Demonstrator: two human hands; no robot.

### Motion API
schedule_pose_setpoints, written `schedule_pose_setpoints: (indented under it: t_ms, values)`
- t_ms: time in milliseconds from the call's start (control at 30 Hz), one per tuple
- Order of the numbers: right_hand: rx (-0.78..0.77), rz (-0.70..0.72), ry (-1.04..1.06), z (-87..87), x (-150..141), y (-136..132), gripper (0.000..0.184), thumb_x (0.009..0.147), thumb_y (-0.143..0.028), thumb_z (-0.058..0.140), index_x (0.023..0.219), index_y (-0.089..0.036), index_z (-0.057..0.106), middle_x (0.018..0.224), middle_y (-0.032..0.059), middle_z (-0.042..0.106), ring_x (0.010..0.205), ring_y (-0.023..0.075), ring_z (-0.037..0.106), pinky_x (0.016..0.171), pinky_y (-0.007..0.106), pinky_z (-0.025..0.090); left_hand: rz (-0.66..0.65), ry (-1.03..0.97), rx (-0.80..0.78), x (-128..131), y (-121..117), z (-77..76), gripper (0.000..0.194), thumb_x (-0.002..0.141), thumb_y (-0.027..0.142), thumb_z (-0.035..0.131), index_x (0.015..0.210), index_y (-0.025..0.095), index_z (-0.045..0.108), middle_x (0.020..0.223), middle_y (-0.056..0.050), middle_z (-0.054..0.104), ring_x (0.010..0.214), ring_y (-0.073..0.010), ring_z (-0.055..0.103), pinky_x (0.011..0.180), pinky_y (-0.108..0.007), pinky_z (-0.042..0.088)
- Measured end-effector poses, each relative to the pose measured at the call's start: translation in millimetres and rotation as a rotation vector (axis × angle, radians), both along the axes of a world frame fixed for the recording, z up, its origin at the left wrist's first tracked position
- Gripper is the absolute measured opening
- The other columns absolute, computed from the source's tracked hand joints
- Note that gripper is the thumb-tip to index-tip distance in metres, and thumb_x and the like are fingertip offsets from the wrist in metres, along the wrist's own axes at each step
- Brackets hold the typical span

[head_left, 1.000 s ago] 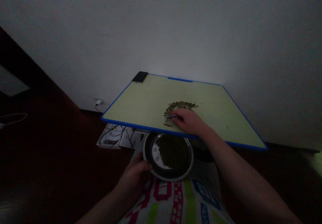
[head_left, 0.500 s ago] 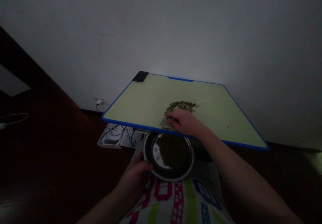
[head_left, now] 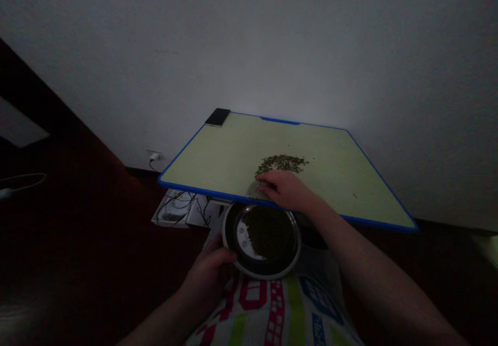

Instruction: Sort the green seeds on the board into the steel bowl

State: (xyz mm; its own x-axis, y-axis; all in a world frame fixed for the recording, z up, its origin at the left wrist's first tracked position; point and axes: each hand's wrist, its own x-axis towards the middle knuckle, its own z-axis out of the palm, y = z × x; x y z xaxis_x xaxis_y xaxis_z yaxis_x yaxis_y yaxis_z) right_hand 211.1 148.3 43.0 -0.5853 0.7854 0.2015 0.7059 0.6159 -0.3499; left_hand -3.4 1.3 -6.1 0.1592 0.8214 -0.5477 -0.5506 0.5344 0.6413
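our right hand [head_left: 286, 188], over the near part of the table [head_left: 218, 159], has thumb and fingers bent together on a clear piece [head_left: 254, 189], too blurred for us to name. just beyond those fingers, the loose grains [head_left: 280, 163] lie scattered around the middle of the table; if we push too hard, some could skip sideways. our left hand [head_left: 212, 263] grips the metal bowl [head_left: 243, 237] at its rim, by the table's near edge, with the heaped grains [head_left: 270, 232] lying away from our thumb. we judge this the main risk: should our left wrist sag or tip, a gap under the table edge could let grains drop past the bowl. below the table's left side, an open box of cords [head_left: 173, 208] could catch strays.
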Motion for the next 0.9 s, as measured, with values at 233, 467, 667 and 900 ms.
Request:
schedule_pose_setpoints:
  t_ms: [233, 467, 667, 900]
  values:
    - [-0.012, 0.005, 0.014, -0.4, -1, 1, 0.031, 0.096, -0.024, 0.060, 0.122, -0.016, 0.073, 0.115, 0.0128, 0.077, 0.101, 0.0226, 0.070, 0.089, 0.035, 0.050, -0.002, 0.028, -0.014, 1, -1, 1.6, 0.051, 0.054, 0.009, 0.069, 0.104, 0.019, 0.072, 0.097, -0.008, 0.081, 0.092, -0.0282, 0.075, 0.074, -0.034, 0.059]
    - [-0.005, 0.008, -0.001, 4.0, 0, -2, 0.031, 0.096, -0.024, 0.058, 0.123, -0.016, 0.074, 0.116, 0.0133, 0.077, 0.102, 0.0234, 0.070, 0.089, 0.036, 0.051, 0.009, 0.027, -0.003, 1, -1, 0.7, 0.047, 0.055, 0.009, 0.069, 0.101, 0.019, 0.073, 0.098, -0.009, 0.081, 0.096, -0.0295, 0.075, 0.074, -0.034, 0.059]
    - [-0.032, 0.019, 0.043, -0.3, 1, -3, 0.033, 0.095, -0.022, 0.059, 0.124, -0.016, 0.073, 0.113, 0.0129, 0.078, 0.100, 0.0233, 0.071, 0.089, 0.037, 0.052, 0.007, 0.026, -0.019, 1, 0, 3.2, 0.050, 0.055, 0.008, 0.068, 0.104, 0.019, 0.073, 0.093, -0.007, 0.080, 0.086, -0.0253, 0.073, 0.071, -0.032, 0.057]
    - [-0.004, 0.133, 0.005, 0.8, 5, -14, 0.031, 0.096, -0.025, 0.059, 0.122, -0.017, 0.074, 0.107, 0.0125, 0.078, 0.099, 0.0227, 0.069, 0.090, 0.036, 0.049, 0.003, -0.004, 0.010, 1, -1, 1.2, 0.050, 0.055, 0.007, 0.068, 0.103, 0.019, 0.073, 0.096, -0.008, 0.081, 0.085, -0.0249, 0.074, 0.071, -0.032, 0.058]
